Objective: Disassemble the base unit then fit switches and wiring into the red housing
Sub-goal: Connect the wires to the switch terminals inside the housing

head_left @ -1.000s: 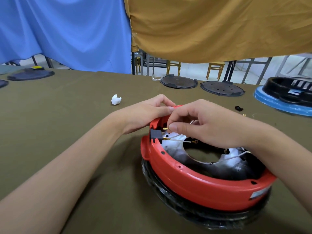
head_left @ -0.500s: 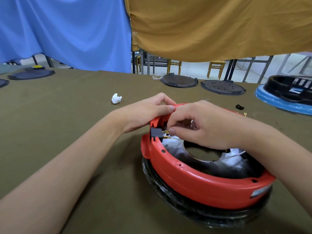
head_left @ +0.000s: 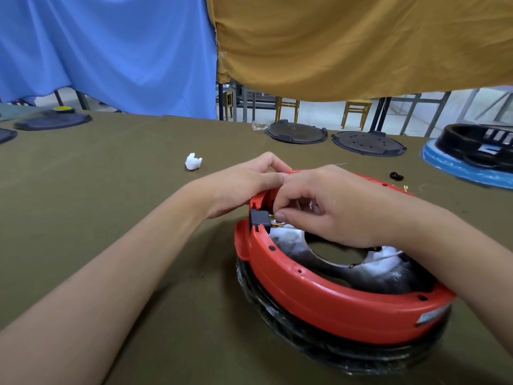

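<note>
The red housing (head_left: pixel 327 298) is a round ring lying on the olive table, over a black plastic-wrapped base (head_left: pixel 319 351). A black switch (head_left: pixel 259 219) sits in the ring's left wall, with brass terminals pointing inward. My right hand (head_left: pixel 333 209) reaches over the ring and pinches a white wire with a brass connector (head_left: pixel 277 225) at the switch's terminals. My left hand (head_left: pixel 244 184) holds the housing's far left rim from outside, fingers curled over the edge. More white wire (head_left: pixel 385 257) runs inside the ring.
A crumpled white scrap (head_left: pixel 193 162) lies left of the hands. Two dark round plates (head_left: pixel 295 133) (head_left: pixel 367 143) sit at the table's far edge. A black unit on a blue pad (head_left: pixel 472 154) stands far right; a small black part (head_left: pixel 396 175) and brass bits lie near it.
My right hand has moved left toward the switch, bringing the wire's connector up to its terminals. My left hand has stayed on the rim.
</note>
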A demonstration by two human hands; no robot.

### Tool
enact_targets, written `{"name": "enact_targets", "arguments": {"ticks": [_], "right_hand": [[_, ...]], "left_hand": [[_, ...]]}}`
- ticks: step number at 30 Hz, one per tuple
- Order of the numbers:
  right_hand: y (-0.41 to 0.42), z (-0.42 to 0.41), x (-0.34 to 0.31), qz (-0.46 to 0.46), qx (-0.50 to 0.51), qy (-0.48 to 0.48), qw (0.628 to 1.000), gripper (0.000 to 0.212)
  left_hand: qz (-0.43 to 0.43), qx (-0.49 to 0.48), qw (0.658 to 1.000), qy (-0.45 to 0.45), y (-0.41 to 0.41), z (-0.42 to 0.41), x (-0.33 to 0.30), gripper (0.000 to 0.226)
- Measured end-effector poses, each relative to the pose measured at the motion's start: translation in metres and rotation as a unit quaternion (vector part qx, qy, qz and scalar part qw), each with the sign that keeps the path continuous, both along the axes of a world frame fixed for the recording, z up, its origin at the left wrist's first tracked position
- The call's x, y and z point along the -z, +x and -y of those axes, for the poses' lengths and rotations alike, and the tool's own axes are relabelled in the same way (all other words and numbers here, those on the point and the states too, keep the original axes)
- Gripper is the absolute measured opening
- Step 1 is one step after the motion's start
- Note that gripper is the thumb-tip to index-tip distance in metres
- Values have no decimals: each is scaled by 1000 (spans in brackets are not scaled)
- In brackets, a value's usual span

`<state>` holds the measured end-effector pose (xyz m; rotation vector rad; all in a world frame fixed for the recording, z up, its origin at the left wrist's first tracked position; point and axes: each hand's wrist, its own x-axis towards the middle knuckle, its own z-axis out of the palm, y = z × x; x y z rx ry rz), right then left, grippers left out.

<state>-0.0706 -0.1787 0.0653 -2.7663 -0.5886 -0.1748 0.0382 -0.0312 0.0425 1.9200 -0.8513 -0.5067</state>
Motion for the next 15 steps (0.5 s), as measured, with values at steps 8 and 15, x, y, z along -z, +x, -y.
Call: {"name": "enact_targets", "arguments": {"ticks": [8,15], "right_hand": [[-3,2,-1,3,13,-14,1000,13],[-4,0,-2,29,6,-47,998,14]], "left_hand": [[-6,7,1000,1,1,-1,0,24],[-2,7,1000,2,0,-1,0,25]]}}
